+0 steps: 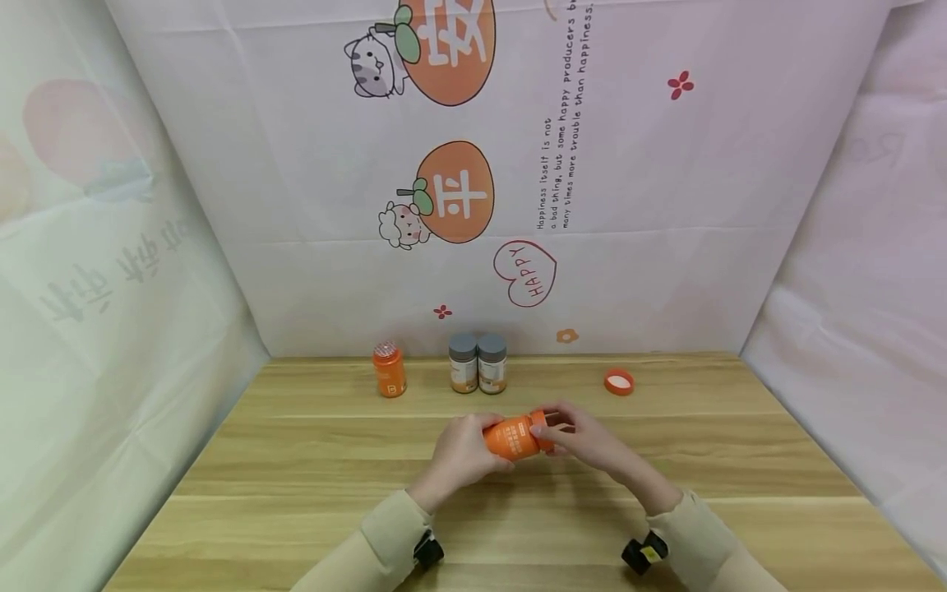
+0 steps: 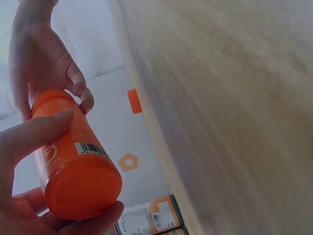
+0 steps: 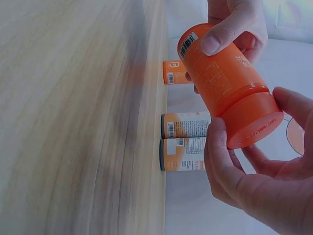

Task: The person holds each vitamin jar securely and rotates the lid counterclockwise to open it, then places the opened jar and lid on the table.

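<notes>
An orange bottle (image 1: 510, 439) is held tilted on its side above the wooden table. My left hand (image 1: 457, 454) grips its body, thumb laid along the label side and fingers underneath, as the left wrist view shows. The orange cap (image 3: 254, 121) sits on the bottle's right end. Fingers and thumb of my right hand (image 1: 588, 437) pinch this cap around its rim. In the right wrist view the flat top of the cap faces the camera, and a barcode (image 3: 188, 45) shows near the bottle's base.
Along the back of the table (image 1: 311, 460) stand another orange bottle (image 1: 390, 375), without a cap and with a pale patterned top, and two grey-capped bottles (image 1: 463, 363) side by side. A loose orange cap (image 1: 619, 381) lies at the back right. Printed white cloth (image 1: 629, 279) hangs behind.
</notes>
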Action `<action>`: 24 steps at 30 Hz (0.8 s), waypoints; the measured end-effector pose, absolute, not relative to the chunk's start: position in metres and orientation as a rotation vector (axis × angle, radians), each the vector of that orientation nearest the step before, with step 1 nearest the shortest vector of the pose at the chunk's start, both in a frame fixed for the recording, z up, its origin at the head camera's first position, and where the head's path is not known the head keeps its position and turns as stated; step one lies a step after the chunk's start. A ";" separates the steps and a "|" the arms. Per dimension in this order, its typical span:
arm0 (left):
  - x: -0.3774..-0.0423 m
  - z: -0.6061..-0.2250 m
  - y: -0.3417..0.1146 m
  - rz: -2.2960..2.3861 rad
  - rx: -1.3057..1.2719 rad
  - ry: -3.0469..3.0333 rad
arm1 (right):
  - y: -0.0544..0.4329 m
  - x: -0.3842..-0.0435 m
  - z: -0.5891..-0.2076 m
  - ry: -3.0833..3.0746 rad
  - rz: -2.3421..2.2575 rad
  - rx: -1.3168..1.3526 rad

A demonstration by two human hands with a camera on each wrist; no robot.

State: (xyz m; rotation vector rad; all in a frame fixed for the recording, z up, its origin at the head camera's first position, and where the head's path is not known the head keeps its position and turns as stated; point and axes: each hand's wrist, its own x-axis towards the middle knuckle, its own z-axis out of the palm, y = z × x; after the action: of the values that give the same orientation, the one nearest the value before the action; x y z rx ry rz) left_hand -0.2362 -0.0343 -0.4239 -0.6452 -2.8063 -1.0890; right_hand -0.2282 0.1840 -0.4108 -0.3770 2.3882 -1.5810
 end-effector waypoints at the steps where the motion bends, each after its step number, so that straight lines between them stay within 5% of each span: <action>1: -0.236 -0.424 -0.034 -1.093 -0.647 -2.807 | 0.185 -0.228 -0.411 2.386 -1.584 -0.390; 24: -0.234 -0.424 -0.033 -1.216 -0.649 -2.827 | 0.201 -0.237 -0.427 2.297 -1.688 -0.831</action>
State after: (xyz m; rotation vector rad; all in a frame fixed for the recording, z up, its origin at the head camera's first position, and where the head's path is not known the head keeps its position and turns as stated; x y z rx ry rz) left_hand -0.2345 -0.0327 -0.4236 -0.6490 -2.8270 -1.2162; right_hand -0.2372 0.2008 -0.4272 -0.8310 2.2972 -1.6883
